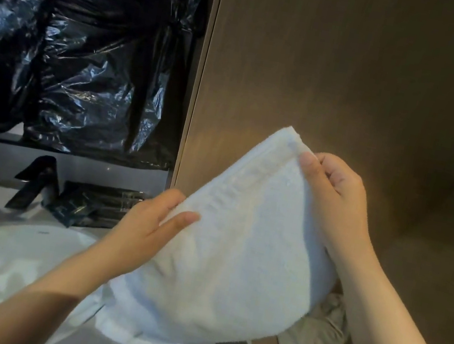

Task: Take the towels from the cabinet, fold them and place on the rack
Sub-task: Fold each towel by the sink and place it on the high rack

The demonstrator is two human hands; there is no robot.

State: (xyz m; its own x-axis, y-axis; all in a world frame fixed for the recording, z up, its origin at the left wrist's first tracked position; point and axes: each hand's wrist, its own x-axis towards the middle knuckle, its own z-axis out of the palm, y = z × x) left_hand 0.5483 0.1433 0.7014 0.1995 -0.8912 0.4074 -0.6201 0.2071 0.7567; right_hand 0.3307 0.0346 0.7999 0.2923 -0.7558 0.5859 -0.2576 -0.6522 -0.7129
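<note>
Towel (236, 249) was out but only mid-fold, we reckoned: our left hand (146, 227) and right hand (333, 196) had fingers (184, 217) pinching its hem, rack not reached yet.

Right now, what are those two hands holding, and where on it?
A white towel. The left hand pinches its hemmed edge lower down; the right hand pinches the same edge near the top corner.

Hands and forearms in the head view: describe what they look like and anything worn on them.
The left hand and right hand are bare: no gloves, rings or bracelets show. The thumbnails look short and unpainted. The left forearm and right forearm are bare to the frame's edge: no sleeve, watch or marking in view.
</note>
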